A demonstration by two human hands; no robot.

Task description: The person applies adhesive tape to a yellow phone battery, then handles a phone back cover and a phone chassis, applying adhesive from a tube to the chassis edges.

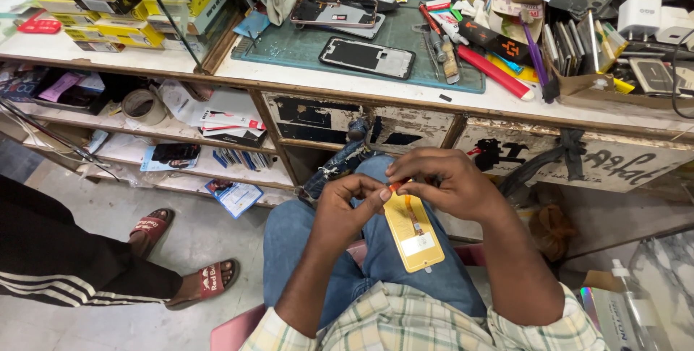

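Panel (413,233) — thin yellow rectangle lying over lap, above jeans (303,242) | left hand (347,203) and right hand (448,185) both pinching orange tab (394,186) at top edge | likely light, flexible, easily creased — gripping by edges.

Bare forearms, checked shirt, blue jeans

The left hand (352,199) and right hand (452,181) wear no gloves, rings or watch. The shirt is a pale yellow-green and white check with short sleeves; the legs are in faded blue denim jeans.
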